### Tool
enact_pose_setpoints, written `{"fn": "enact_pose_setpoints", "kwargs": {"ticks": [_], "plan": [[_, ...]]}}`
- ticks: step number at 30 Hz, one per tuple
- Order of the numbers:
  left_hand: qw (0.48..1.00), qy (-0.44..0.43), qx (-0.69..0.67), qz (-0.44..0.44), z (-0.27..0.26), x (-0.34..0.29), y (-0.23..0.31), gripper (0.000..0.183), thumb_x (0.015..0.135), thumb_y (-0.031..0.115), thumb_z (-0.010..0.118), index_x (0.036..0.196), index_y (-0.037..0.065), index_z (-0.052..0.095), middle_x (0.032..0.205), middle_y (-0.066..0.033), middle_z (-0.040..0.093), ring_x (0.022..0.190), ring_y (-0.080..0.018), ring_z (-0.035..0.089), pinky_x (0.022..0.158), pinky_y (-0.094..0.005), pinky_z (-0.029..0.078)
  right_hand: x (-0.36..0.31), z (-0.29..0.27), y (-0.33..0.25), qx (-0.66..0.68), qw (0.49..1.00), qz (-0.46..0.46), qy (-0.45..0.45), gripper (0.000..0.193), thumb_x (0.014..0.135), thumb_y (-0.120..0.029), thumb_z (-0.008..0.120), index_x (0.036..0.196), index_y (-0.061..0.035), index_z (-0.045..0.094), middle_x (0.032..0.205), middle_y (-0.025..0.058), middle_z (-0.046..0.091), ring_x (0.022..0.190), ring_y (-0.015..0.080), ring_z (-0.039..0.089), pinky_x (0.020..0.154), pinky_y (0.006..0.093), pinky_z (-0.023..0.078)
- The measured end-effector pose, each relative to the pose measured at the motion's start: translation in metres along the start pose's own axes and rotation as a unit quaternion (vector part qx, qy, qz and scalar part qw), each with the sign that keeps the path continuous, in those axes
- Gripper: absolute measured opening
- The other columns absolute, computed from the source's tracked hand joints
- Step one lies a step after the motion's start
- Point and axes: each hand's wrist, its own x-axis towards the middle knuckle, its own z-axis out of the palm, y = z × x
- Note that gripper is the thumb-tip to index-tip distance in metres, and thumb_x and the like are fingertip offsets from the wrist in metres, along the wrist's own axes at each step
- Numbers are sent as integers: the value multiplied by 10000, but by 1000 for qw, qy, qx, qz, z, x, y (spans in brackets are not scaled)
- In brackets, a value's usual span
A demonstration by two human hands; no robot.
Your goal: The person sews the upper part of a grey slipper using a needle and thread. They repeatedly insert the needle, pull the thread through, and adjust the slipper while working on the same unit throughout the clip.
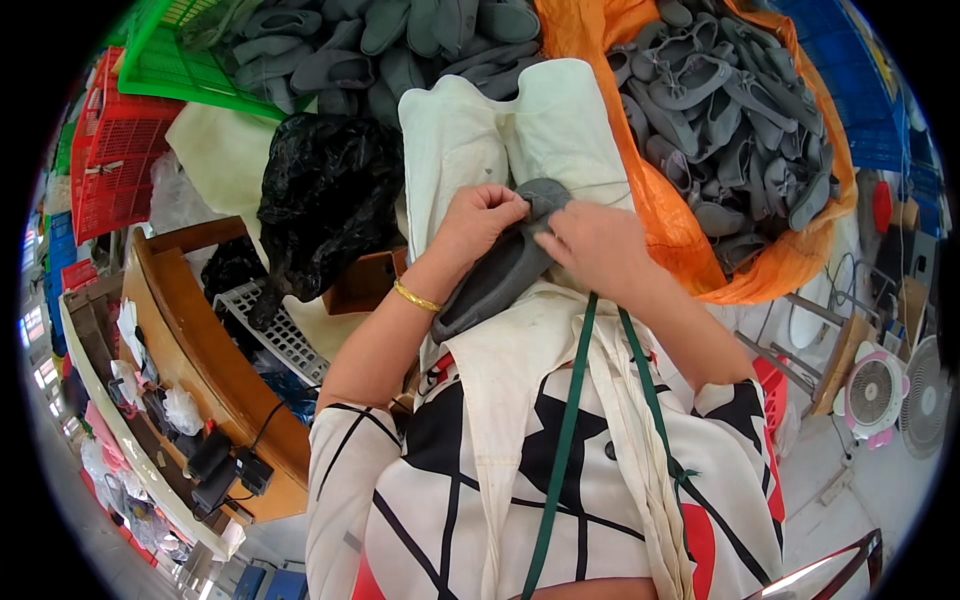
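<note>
Slanting seven to one o'clock on the lap (565, 115), the gray shoe (497, 278) has its far end pinched by the left hand (480, 222), the right hand (600, 245) curled close at four o'clock, its grip unclear to me.

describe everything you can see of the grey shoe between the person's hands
The grey shoe is dark and plain, with a matte, soft-looking surface. It slants across the lap, one rounded end at lower left near the gold bracelet, the other up between the hands. The left hand pinches at that upper end; the right hand is over its right side, its grip unclear. The hands cover part of it, and whether it rests on the off-white cloth cannot be told.
</note>
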Motion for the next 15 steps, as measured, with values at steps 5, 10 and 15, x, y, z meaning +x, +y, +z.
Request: {"fn": "enact_pose_setpoints", "kwargs": {"ticks": [5,10,15], "plan": [[995,29,-10,99,-2,-4,0,69,903,140,699,896,72,692,880,34,630,786,-40,547,695,-200,432,-12,-27,-14,56,997,-38,38,287,824,-336,702,879,-67,619,807,84,586,746,305,632,609,397,501],[944,-48,266,190,3,-24,22,95,890,107,694,932,23,678,848,-18,621,792,-107,570,731,-255,468,-29,-3,19,83,995,47,24,191,850,-225,683,921,-68,601,816,110,571,740,327,625,629,412,504],[935,-26,340,100,15,-50,27,129,906,117,674,956,-2,659,893,-36,648,826,-125,597,727,-272,479,-36,10,27,97,994,48,29,147,863,-182,665,913,-60,598,815,126,569,744,337,621,631,415,503]]}}
